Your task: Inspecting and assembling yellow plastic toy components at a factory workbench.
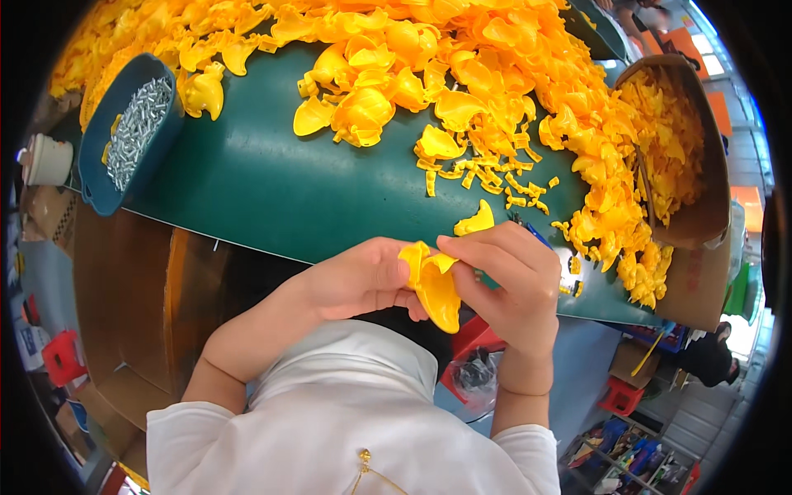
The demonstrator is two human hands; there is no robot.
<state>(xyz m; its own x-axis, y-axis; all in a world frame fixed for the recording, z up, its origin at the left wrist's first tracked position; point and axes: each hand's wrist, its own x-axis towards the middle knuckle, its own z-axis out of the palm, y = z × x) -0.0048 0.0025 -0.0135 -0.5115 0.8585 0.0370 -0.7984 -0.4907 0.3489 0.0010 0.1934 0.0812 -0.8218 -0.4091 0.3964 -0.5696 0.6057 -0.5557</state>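
Between my two hands, just off the near edge of the green table (223, 198), is a curved, hollow yellow plastic piece (439, 299) with a pointed lower end. My left hand (367, 276) grips its upper left side, thumb on top. At the piece's upper right, my right hand (513, 276) pinches a small yellow part (444, 262) against it; how the two join is hidden by the fingers. Just behind my right hand lies another yellow shell piece (475, 219) on the table edge.
Large heaps of yellow plastic shells (495, 41) cover the table's far side and right. Small yellow strips (495, 173) lie scattered nearer. A dark teal scoop bin (169, 124) of silver screws (139, 130) stands at left. A brown box (716, 157) with yellow pieces sits at right.
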